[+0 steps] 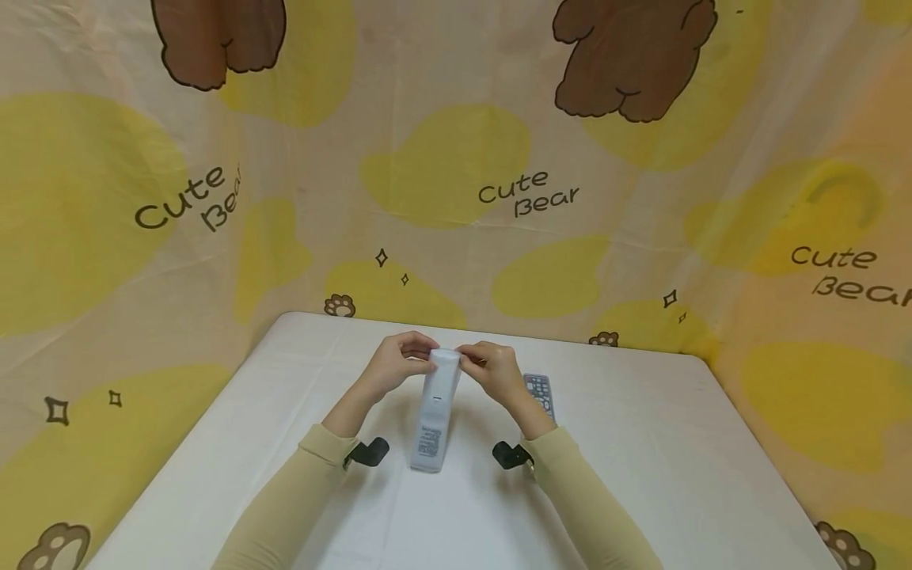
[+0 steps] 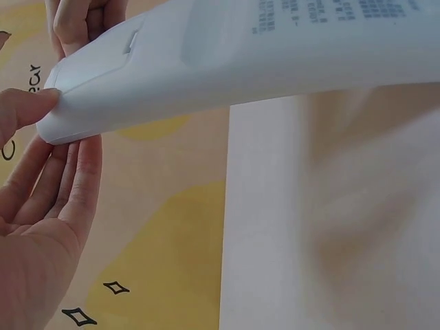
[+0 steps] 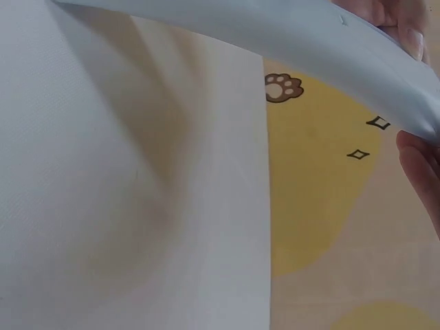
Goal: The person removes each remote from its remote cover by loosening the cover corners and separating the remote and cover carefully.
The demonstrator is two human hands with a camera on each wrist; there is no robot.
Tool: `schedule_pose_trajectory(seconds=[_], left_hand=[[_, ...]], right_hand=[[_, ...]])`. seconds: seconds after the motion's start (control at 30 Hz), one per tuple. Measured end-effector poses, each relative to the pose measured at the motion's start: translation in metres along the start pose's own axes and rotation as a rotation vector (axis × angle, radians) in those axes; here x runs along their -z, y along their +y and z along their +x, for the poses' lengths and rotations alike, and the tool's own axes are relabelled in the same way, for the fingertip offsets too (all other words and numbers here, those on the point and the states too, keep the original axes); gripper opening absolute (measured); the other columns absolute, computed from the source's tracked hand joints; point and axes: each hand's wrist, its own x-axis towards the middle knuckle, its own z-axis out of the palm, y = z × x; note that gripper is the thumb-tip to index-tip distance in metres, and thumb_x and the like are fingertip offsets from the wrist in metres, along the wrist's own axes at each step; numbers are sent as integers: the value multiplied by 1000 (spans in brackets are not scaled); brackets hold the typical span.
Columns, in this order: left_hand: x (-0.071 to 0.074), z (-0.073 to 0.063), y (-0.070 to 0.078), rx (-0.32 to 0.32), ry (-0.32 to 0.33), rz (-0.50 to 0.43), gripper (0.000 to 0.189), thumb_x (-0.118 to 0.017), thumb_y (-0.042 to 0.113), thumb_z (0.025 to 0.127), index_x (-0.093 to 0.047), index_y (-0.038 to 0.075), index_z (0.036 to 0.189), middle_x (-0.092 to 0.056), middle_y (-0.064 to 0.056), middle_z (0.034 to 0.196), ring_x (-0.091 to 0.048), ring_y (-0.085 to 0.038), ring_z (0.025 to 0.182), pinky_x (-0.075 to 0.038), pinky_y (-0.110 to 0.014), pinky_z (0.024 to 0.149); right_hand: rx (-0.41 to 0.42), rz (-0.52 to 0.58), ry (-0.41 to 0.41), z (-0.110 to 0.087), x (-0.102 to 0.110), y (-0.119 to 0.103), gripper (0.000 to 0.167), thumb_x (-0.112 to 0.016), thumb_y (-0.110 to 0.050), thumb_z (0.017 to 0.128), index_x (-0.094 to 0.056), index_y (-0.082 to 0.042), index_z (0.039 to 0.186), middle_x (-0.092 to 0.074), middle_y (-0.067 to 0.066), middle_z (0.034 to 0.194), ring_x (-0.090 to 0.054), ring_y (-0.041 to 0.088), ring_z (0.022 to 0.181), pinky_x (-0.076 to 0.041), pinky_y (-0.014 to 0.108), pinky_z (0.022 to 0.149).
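A white remote control (image 1: 437,400) is held with its back facing up, its far end between both hands and its near end low over the table. The left hand (image 1: 393,366) pinches the far end from the left; in the left wrist view its thumb (image 2: 31,106) lies on the edge and its fingers are underneath. From the right, the right hand (image 1: 495,370) pinches the same end with thumb and fingertips. A battery cover (image 2: 103,58) with a small notch shows near that end, and a printed label (image 1: 430,442) sits toward the other.
A grey remote control with many buttons (image 1: 539,394) lies on the white table (image 1: 627,475), partly behind the right wrist. A yellow and beige printed cloth (image 1: 442,261) hangs around the table. Black wrist cameras (image 1: 370,453) sit at both sleeves.
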Motion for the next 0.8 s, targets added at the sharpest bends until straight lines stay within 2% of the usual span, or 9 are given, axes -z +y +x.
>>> schedule_pose_trajectory(seconds=[0.3,0.57,0.8], left_hand=[[0,-2,4,5,-13,-1,31,-75,8,78,-65,7,108,-67,-10,108,-64,-20,97,-55,-34,84],[-1,-2,5,2,-19,7,30,-75,8,78,-66,8,108,-68,-10,107,-64,-21,97,-56,-35,85],[-2,-1,5,-4,-8,59,29,-74,8,78,-67,12,106,-68,-7,106,-65,-20,97,-56,-35,83]], right_hand=[[-38,76,-34,0,4,-1,11,-68,0,83,-74,-1,92,-72,12,84,-69,19,70,-56,19,63],[-121,155,-50,-2,5,1,11,-67,-1,85,-74,-1,94,-72,12,87,-70,20,70,-56,19,64],[-184,182,-34,-3,3,-1,12,-67,1,84,-73,1,94,-72,17,88,-70,26,71,-57,22,63]])
